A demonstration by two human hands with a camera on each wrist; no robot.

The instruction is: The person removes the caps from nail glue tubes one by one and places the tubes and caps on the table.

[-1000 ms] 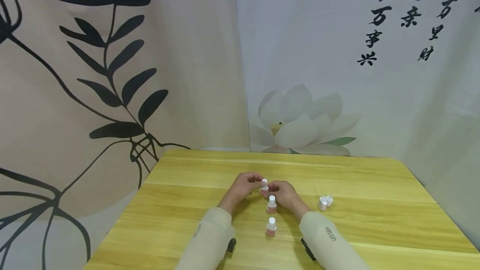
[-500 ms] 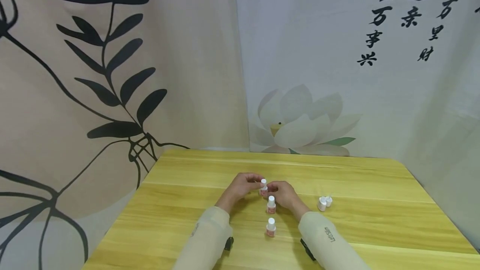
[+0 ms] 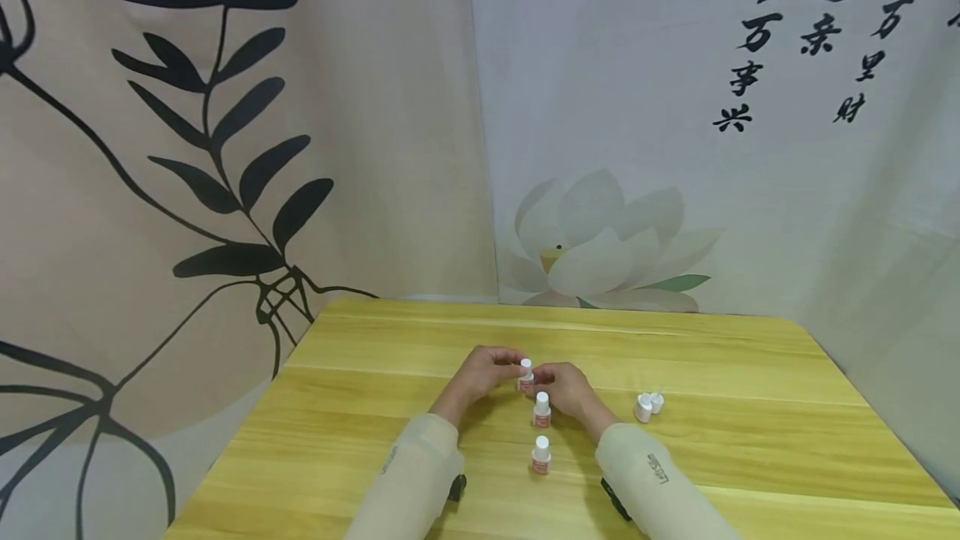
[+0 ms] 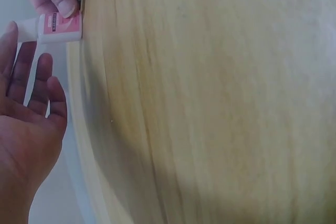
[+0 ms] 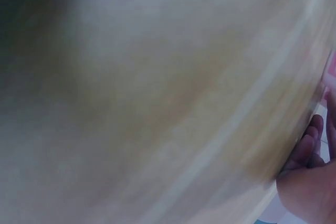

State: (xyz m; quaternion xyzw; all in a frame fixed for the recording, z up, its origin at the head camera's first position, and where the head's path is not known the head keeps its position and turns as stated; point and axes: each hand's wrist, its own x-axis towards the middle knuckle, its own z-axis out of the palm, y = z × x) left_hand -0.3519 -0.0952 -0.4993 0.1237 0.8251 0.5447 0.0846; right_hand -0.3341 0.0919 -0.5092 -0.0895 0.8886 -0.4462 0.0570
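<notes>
The farthest bottle [image 3: 527, 382] stands upright on the bench [image 3: 345, 407] directly between the hands, both touching it, the left hand [image 3: 480, 373] pinching its cap [image 3: 527, 364], the right hand [image 3: 566, 388] gripping its lower body.

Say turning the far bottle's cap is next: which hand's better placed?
Left, most likely. The left hand has its fingertips at the white cap of the far bottle; the right hand grips it lower down, which suits steadying.
</notes>
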